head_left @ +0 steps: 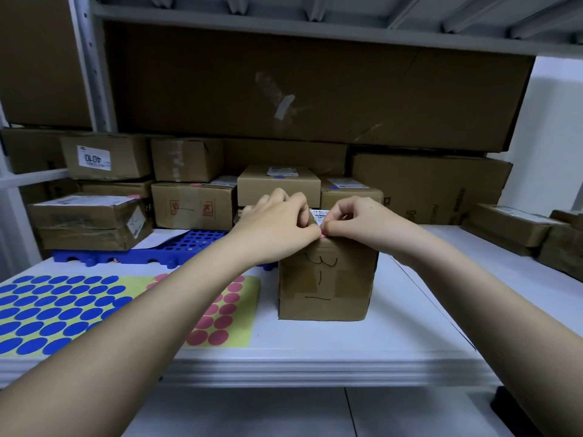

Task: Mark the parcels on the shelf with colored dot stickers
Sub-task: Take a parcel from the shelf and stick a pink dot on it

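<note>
Head view, one moment, itemised.

Item 1: parcel (326, 279), a small upright carton with pen marks on its near face, standing on the white shelf (410, 326) near the middle, set back from the front edge. A white label (319, 216) shows on its top.

Item 2: left hand (277, 222), fingers curled, resting over the parcel's top left edge; thumb and forefinger meet at the near top edge.

Item 3: right hand (356, 222), fingers curled, over the top right; its fingertips meet the left hand's at the same spot.

Item 4: pink sticker (322, 235), only a sliver visible between the fingertips at the near top edge. Which hand actually pinches it cannot be told; it looks shared between both.

Item 5: pink sheet (233, 310) and blue sheet (56, 310), lying flat toward the shelf's front left corner, well apart from the parcel.

Governing relation: the sticker sits directly above the parcel's near top edge, centred between the two hands, so the coming press probably goes straight down onto the cardboard. Both hands are equally near.

Item 6: further cartons (277, 184) stacked along the back.
</note>
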Tool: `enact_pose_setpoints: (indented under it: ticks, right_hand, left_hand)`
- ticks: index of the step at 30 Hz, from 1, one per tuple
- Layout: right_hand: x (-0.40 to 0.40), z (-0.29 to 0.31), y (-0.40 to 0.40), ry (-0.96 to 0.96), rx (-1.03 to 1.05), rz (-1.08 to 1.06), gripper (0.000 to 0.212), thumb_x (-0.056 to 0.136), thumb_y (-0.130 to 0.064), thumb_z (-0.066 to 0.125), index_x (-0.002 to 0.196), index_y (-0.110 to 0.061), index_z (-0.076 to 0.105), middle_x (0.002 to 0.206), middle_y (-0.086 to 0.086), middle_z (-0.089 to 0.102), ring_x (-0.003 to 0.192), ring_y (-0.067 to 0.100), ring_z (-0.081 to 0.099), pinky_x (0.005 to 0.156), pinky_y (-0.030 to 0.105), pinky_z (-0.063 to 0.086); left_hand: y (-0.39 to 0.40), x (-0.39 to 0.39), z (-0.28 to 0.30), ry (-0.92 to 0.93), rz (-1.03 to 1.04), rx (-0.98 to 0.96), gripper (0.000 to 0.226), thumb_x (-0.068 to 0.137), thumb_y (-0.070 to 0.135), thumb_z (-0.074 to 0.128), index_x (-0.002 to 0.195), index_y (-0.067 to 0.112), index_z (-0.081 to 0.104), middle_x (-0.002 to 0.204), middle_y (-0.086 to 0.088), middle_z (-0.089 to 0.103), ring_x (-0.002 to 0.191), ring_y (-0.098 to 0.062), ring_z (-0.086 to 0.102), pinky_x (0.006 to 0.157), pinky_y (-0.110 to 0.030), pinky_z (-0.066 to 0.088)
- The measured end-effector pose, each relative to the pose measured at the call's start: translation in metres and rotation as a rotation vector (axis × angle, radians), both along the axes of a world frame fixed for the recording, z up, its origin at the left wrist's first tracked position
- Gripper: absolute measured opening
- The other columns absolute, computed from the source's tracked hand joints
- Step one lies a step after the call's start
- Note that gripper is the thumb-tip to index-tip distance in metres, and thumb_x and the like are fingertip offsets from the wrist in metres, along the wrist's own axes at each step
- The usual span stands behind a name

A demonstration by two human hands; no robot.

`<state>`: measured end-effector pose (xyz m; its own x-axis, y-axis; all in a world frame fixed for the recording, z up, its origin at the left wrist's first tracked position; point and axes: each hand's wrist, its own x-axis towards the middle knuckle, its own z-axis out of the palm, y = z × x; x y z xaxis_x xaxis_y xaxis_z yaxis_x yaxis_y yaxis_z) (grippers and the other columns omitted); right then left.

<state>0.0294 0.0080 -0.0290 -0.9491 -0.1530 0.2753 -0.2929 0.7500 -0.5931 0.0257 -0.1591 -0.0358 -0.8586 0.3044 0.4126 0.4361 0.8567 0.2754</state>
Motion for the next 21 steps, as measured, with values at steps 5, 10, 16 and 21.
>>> enact_pose_setpoints:
  ticks: [5,10,16,21]
  right_hand:
    - [-0.003,-0.002,-0.001,0.040,-0.037,-0.034,0.020,0.077,-0.040,0.070,0.084,-0.030,0.054,0.087,-0.009,0.061,0.103,0.021,0.057,0.101,0.047,0.039]
    - [-0.003,-0.010,-0.008,0.167,0.013,-0.145,0.015,0.081,-0.041,0.064,0.080,-0.031,0.053,0.084,-0.015,0.064,0.100,0.015,0.056,0.082,0.034,0.026]
    - [0.000,-0.018,-0.007,0.294,0.055,-0.151,0.012,0.084,-0.048,0.060,0.078,-0.038,0.057,0.088,-0.016,0.060,0.102,0.012,0.051,0.080,0.034,0.025]
    - [0.009,-0.024,-0.002,0.342,0.032,-0.084,0.009,0.081,-0.046,0.064,0.083,-0.040,0.058,0.096,-0.017,0.055,0.105,0.009,0.044,0.090,0.034,0.029]
  left_hand:
    - [0.001,-0.007,-0.003,-0.168,-0.021,0.234,0.016,0.086,0.040,0.057,0.091,0.026,0.050,0.109,0.002,0.041,0.112,-0.021,0.040,0.094,-0.036,0.039]
    - [0.001,-0.004,-0.005,-0.143,-0.019,0.229,0.012,0.090,0.038,0.052,0.092,0.026,0.051,0.112,0.002,0.039,0.114,-0.020,0.037,0.097,-0.037,0.037]
    - [-0.002,0.000,-0.012,-0.134,-0.058,0.292,0.012,0.091,0.034,0.051,0.099,0.025,0.052,0.116,0.002,0.042,0.118,-0.019,0.037,0.099,-0.035,0.035]
    - [-0.003,0.007,-0.018,-0.199,-0.086,0.366,0.032,0.078,0.052,0.058,0.100,0.031,0.049,0.117,0.005,0.041,0.119,-0.015,0.038,0.103,-0.037,0.037]
